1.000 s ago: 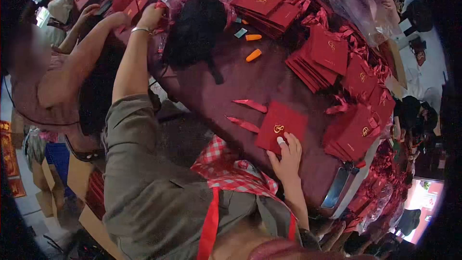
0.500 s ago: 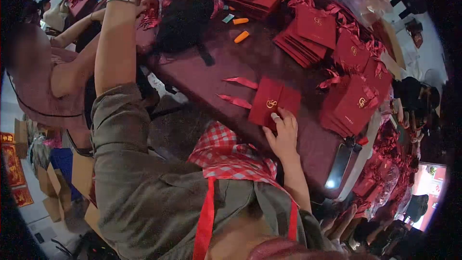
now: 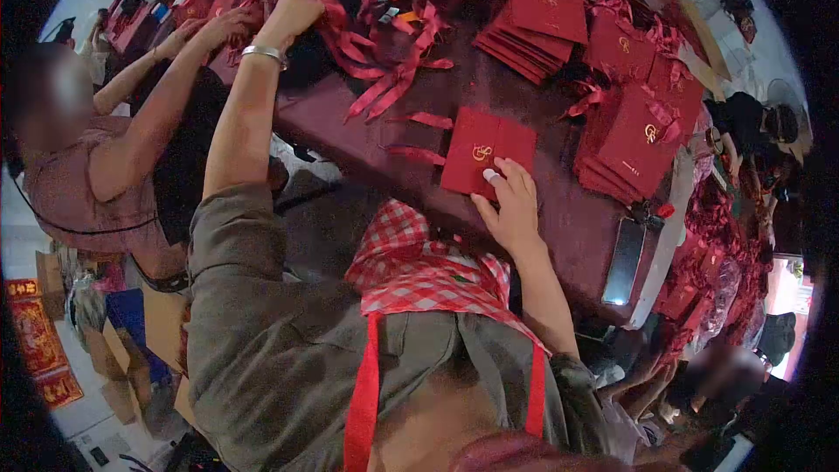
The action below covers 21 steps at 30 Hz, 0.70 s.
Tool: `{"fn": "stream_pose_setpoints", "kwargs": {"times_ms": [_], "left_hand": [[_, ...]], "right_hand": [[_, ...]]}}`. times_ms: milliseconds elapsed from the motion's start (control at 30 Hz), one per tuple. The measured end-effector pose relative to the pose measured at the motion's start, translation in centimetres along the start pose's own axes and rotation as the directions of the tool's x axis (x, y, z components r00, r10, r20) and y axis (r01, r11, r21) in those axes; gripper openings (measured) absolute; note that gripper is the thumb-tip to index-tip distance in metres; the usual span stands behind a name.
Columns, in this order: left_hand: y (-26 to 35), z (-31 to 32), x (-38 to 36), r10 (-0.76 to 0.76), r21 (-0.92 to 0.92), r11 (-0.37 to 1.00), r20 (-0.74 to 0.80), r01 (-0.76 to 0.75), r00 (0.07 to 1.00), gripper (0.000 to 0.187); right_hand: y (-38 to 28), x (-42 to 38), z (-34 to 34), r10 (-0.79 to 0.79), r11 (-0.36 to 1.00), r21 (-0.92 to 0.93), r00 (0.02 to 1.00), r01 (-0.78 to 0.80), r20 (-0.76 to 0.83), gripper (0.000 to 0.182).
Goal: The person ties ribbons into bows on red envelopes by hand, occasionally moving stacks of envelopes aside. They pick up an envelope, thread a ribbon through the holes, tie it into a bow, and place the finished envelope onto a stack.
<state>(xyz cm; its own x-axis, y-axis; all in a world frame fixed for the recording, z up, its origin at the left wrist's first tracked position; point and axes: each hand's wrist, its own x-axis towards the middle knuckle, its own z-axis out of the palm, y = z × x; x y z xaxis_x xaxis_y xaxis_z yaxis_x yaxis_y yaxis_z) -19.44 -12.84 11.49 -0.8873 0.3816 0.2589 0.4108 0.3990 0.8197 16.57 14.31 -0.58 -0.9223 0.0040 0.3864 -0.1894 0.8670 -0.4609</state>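
A red paper folder (image 3: 485, 144) with a gold monogram lies on the table, two red ribbons sticking out from its left side. My right hand (image 3: 514, 208) rests over its lower right part with fingers apart, a white cover on one finger. Up at the left, my left hand (image 3: 300, 10), with a silver bracelet on the wrist, is closed on a bunch of red ribbons (image 3: 384, 70). Their loose ends trail rightward over the table. The fingertips are partly hidden.
Stacks of red folders (image 3: 529, 44) with ribbons line the far and right sides of the table (image 3: 341, 127). A phone (image 3: 624, 262) lies by the right edge. At the left, another person's hand (image 3: 229, 26) reaches in close to my left hand. Cardboard boxes (image 3: 162, 332) stand lower left.
My left hand has come down and right, and a bunch of red ribbons now hangs from it across the table, partly covering the orange items. My right hand stays on the folder.
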Motion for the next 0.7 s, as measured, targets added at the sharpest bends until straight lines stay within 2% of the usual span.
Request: {"fn": "stream_pose_setpoints", "kwargs": {"times_ms": [67,100,133,200,233,300,400,500,600,700], "left_hand": [[-1.7,0.6,-0.6,-0.008,0.143,0.99,0.072,-0.002,0.997,0.064],[-1.9,1.0,-1.1,0.123,0.205,0.97,0.053,-0.131,0.991,0.052],[-1.9,1.1,-1.1,0.114,0.199,0.972,0.057,-0.123,0.992,0.052],[-1.4,0.6,-0.6,0.029,0.528,0.846,0.107,-0.081,0.994,0.034],[-0.9,0.5,-0.7,0.167,0.484,0.859,0.047,-0.169,0.985,0.025],[0.8,0.0,0.4,0.28,0.569,0.802,-0.09,-0.181,0.956,0.016],[5.3,-1.0,2.0,0.358,0.43,0.872,-0.235,-0.234,0.904,0.017],[9.6,-0.9,2.1,0.349,0.208,0.931,-0.279,-0.298,0.894,0.018],[12.0,0.4,1.8,0.285,-0.008,0.956,-0.227,-0.294,0.931,0.02],[11.9,2.7,0.3,0.202,-0.138,0.967,-0.087,-0.212,0.976,0.021]], "right_hand": [[0.1,0.0,0.1,0.001,1.0,0.007,1.0,-0.001,0.005,0.039],[0.0,0.1,0.0,0.003,1.0,0.004,1.0,-0.003,0.007,0.039],[0.0,0.1,-0.1,0.005,1.0,0.0,1.0,-0.005,0.009,0.039],[-0.1,0.2,-0.1,0.008,1.0,-0.008,1.0,-0.007,0.019,0.038],[0.0,0.1,-0.1,0.003,1.0,0.002,1.0,-0.003,0.002,0.038],[0.1,0.2,0.0,-0.003,1.0,0.009,1.0,0.003,-0.017,0.038],[0.2,0.1,0.0,0.001,1.0,0.01,1.0,-0.001,-0.012,0.038],[0.3,0.0,0.2,-0.006,1.0,-0.006,1.0,0.006,-0.015,0.039],[0.5,-0.2,0.4,-0.004,1.0,-0.005,1.0,0.004,-0.026,0.039],[0.3,0.0,0.1,0.008,1.0,-0.007,1.0,-0.008,-0.027,0.038]]}}
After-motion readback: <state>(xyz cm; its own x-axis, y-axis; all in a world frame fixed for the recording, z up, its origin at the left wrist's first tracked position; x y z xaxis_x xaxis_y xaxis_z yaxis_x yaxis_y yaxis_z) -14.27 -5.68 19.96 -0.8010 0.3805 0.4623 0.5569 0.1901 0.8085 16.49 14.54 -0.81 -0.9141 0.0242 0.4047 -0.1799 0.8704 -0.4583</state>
